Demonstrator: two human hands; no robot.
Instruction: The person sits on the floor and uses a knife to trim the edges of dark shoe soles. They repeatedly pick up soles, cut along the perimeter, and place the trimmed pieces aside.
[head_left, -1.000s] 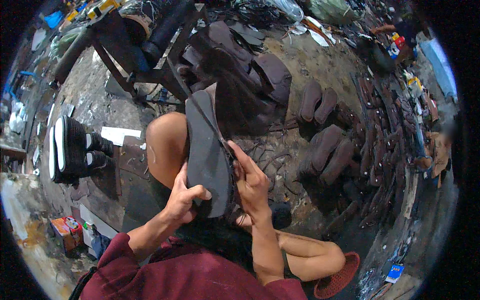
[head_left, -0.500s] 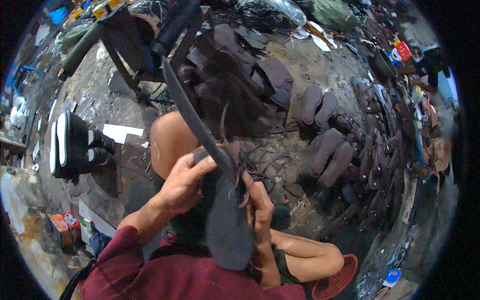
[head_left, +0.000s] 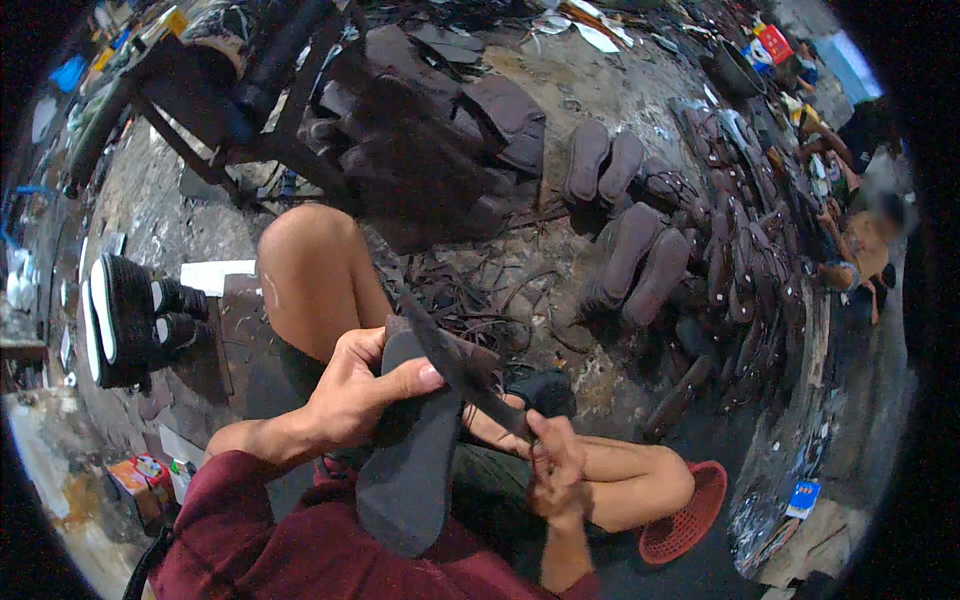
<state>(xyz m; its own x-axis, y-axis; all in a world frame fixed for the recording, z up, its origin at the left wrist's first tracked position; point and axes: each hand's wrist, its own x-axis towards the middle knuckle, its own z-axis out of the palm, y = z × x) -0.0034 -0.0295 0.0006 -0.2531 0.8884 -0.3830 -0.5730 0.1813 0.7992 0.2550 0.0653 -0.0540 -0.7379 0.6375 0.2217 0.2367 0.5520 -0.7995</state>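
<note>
A dark rubber shoe sole [head_left: 412,455] is lying over the person's lap, the left hand [head_left: 362,392] clamping around its upper end. The right hand [head_left: 553,470] is closing on a dark strip [head_left: 462,368] crossing the sole's top, above the littered floor [head_left: 560,300].

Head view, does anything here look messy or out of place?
Yes: dark strips and scraps lie tangled loose across the ground beyond the knee, beside neat rows of soles. The left hand grips a dark sole; nothing looks spilled.
</note>
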